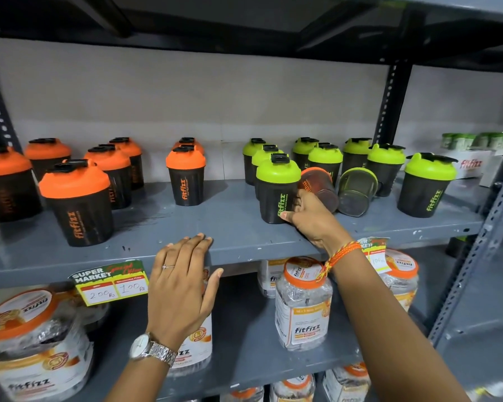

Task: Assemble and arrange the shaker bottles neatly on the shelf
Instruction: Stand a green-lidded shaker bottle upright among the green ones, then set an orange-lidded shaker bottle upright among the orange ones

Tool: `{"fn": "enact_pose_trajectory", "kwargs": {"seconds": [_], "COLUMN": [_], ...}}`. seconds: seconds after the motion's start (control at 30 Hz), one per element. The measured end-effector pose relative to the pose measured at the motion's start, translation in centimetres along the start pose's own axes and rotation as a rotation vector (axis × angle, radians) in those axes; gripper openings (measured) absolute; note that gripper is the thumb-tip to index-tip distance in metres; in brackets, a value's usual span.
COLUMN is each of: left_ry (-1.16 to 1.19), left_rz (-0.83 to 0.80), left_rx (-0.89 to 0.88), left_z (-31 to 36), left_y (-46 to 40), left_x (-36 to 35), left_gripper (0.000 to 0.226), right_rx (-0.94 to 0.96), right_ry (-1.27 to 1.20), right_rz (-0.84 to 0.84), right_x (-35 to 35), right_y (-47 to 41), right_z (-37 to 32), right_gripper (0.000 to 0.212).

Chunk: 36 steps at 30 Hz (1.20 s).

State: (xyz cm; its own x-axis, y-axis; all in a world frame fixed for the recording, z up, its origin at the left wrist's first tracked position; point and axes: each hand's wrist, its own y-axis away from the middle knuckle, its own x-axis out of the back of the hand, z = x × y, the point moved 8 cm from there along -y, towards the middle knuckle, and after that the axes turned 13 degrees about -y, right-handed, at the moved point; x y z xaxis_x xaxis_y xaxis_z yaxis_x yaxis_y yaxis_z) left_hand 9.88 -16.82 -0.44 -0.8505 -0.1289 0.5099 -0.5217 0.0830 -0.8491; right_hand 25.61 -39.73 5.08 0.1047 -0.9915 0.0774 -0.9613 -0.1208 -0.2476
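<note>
A grey metal shelf (233, 227) runs across the view and carries two groups of dark shaker bottles. On the left stand the orange-lidded shakers (77, 203), all upright and capped; one of them (185, 177) sits apart near the middle with another directly behind it. On the right stand the green-lidded shakers (325, 159), also upright and capped, in loose rows running back toward the wall. Their dark walls hide whatever may be inside.

Between the green-lidded ones, two lidless cups lie tipped on their sides. The one with orange print (320, 188) points its base toward the camera, so its inside cannot be seen. The one with a green rim (356, 191) shows an open mouth and appears to hold nothing.

On the tier below stand clear plastic Fitfizz jars (302, 309) with orange-and-white lids, packed with what look like small wrapped sachets. A larger one (31, 338) sits at lower left.

The right hand (308, 220), with an orange thread bracelet (343, 252) at the wrist, is wrapped around the lower side of the front green-lidded shaker (278, 188), thumb at its base and fingers curled behind it, next to the tipped orange-print cup. The left hand (183, 282), wearing a ring and a metal wristwatch (150, 349), is spread flat and holds nothing, its fingertips resting on the shelf's front edge beside a yellow price tag (114, 284).
</note>
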Motion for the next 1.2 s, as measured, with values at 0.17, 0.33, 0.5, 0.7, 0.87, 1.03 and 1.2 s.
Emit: {"fn": "enact_pose_trajectory", "kwargs": {"seconds": [0.17,0.33,0.5,0.7,0.87,1.03,1.2], "left_ry": [0.007,0.001,0.002,0.030,0.027,0.022,0.022], "left_rz": [0.010,0.020,0.011,0.004,-0.017,-0.033,-0.041], "left_rx": [-0.002,-0.007,0.007,0.031,0.041,0.068,0.081], "left_z": [-0.1,-0.2,-0.1,-0.1,-0.1,0.0,0.2], "left_y": [0.0,0.0,0.0,-0.1,-0.1,-0.1,-0.1], "left_x": [-0.3,-0.4,-0.5,-0.3,-0.1,-0.1,0.2], "left_gripper": [0.051,0.051,0.051,0.049,0.048,0.050,0.047], "right_rx": [-0.002,0.029,0.263,0.241,0.196,0.198,0.181], "right_ry": [0.058,0.186,0.458,0.743,0.724,0.684,0.583], "right_rz": [0.005,0.062,0.631,0.658,0.599,0.548,0.573], "right_x": [0.1,1.5,8.3,7.5,6.6,6.4,7.5], "right_y": [0.1,2.2,7.3,6.2,4.7,4.0,4.0], "right_z": [-0.1,-1.3,-6.3,-6.5,-6.1,-5.9,-5.8], "right_gripper": [0.054,0.073,0.051,0.063,0.068,0.069,0.065]}}
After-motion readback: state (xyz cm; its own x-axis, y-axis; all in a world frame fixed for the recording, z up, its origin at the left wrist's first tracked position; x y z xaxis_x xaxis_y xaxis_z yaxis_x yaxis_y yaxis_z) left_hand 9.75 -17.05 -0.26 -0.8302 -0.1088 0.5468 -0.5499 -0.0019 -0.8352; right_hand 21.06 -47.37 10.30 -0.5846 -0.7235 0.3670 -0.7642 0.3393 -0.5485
